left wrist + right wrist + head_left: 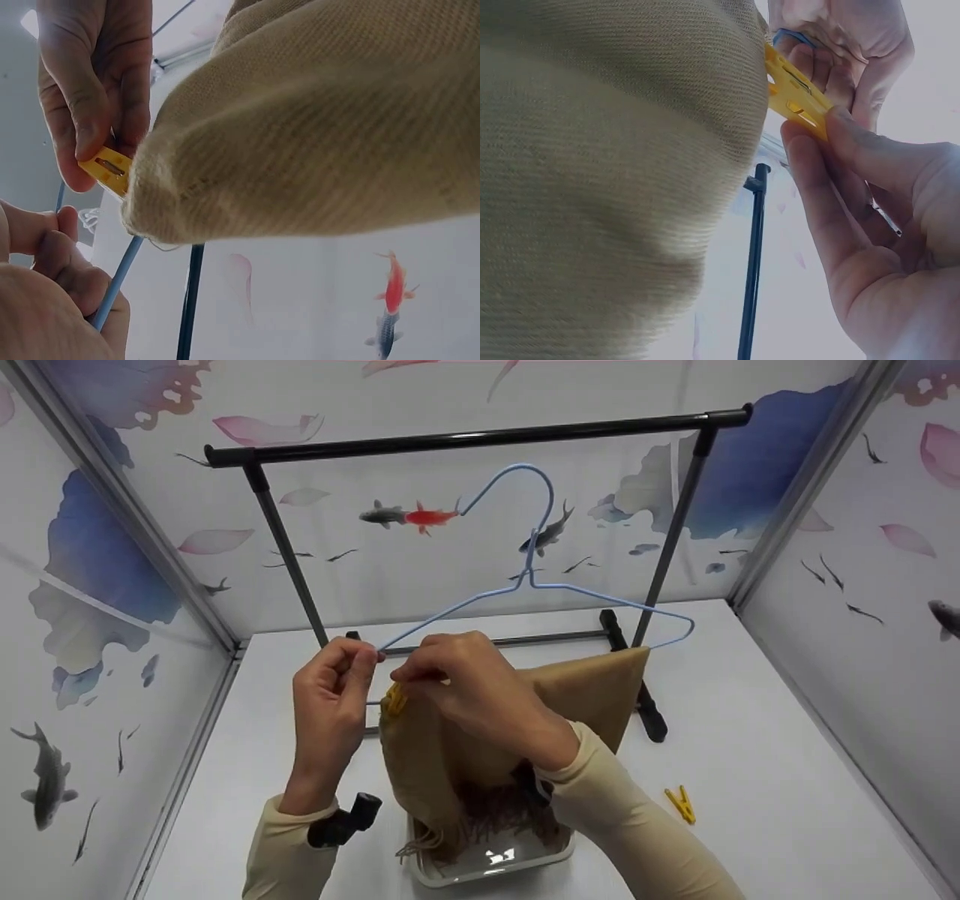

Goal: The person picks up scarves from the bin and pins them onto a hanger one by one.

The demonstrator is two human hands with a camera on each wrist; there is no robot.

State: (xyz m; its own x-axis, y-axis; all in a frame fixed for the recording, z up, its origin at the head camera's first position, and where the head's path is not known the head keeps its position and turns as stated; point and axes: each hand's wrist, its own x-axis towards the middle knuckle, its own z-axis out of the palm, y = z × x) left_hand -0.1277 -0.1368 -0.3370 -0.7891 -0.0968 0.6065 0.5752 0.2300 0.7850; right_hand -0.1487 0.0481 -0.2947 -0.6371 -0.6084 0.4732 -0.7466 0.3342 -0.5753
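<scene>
My left hand (330,712) pinches the left corner of a blue wire hanger (480,597), whose hook points upward. My right hand (480,697) pinches a yellow clothespin (799,94) between thumb and fingers at the cloth's left upper edge. A tan woven scarf (420,757) with fringed ends hangs along the hanger's lower bar, its right corner reaching up near the hanger's right end. In the left wrist view the clothespin (110,169) meets the scarf's edge (172,180) just above the blue wire (118,281). The scarf hides most of the lower bar.
Behind the hands stands a black garment rack (480,437) on a white table (765,750). A white basin (495,874) sits below, with the scarf's fringe hanging into it. Another yellow clothespin (681,805) lies on the table at the right. Printed fish panels enclose the table.
</scene>
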